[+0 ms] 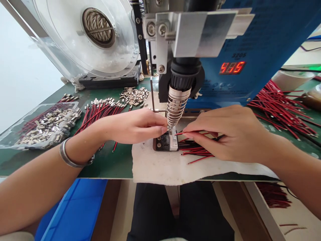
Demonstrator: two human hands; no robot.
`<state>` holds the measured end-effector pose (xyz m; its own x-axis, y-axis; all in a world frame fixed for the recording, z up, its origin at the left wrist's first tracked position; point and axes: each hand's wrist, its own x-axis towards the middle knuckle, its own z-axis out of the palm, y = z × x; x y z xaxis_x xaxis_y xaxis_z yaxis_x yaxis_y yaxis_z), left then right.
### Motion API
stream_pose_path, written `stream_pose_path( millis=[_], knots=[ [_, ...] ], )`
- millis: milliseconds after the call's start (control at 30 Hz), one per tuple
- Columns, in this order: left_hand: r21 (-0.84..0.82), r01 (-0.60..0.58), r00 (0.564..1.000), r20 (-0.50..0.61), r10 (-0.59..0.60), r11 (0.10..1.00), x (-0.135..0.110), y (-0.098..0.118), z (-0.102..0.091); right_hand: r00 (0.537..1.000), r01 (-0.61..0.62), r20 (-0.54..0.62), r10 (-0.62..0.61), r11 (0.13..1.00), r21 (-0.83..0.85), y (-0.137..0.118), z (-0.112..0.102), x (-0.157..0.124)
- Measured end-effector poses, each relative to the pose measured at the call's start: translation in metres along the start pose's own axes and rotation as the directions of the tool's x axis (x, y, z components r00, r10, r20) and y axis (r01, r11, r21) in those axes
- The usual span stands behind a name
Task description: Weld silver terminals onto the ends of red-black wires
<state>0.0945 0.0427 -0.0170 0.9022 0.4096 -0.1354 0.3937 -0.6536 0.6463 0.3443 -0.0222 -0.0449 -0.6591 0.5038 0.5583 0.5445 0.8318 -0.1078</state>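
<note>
My left hand point(136, 125) is pinched shut at the small metal fixture point(166, 142) under the spring-wrapped nozzle point(177, 105); what its fingertips hold is too small to make out. My right hand point(229, 134) is closed on a thin red wire point(187, 132), whose tip points left at the fixture. More red and black wires point(198, 152) lie under that hand on a white cloth point(160, 167). A metal bangle point(69, 157) circles my left wrist.
A clear tray point(45, 125) of small metal terminals sits at left, beside finished red wires point(100, 112) and a loose terminal pile point(134, 95). A heap of red wires point(281, 105) lies at right. Behind stand a blue machine point(263, 50) with a red display and a clear reel point(92, 33).
</note>
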Motion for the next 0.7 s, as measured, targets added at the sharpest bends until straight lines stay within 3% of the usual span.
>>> stream_pose_path(
  millis=[200, 533, 700],
  knots=[
    [-0.061, 0.014, 1.0, 0.007, -0.014, 0.998, -0.0009, 0.0022, -0.0002, 1.0, -0.005, 0.001, 0.005, 1.0, 0.006, -0.0002, 0.0001, 0.0013],
    [0.014, 0.013, 1.0, 0.012, -0.013, 1.0, -0.0005, -0.0002, -0.0002, 1.0, -0.014, 0.007, 0.014, 1.0, 0.002, 0.0, 0.0008, 0.0],
    [-0.049, 0.012, 1.0, 0.008, -0.012, 0.999, -0.0006, 0.0017, -0.0003, 1.0, -0.013, 0.006, 0.013, 1.0, -0.009, 0.001, 0.0013, 0.0007]
  ],
)
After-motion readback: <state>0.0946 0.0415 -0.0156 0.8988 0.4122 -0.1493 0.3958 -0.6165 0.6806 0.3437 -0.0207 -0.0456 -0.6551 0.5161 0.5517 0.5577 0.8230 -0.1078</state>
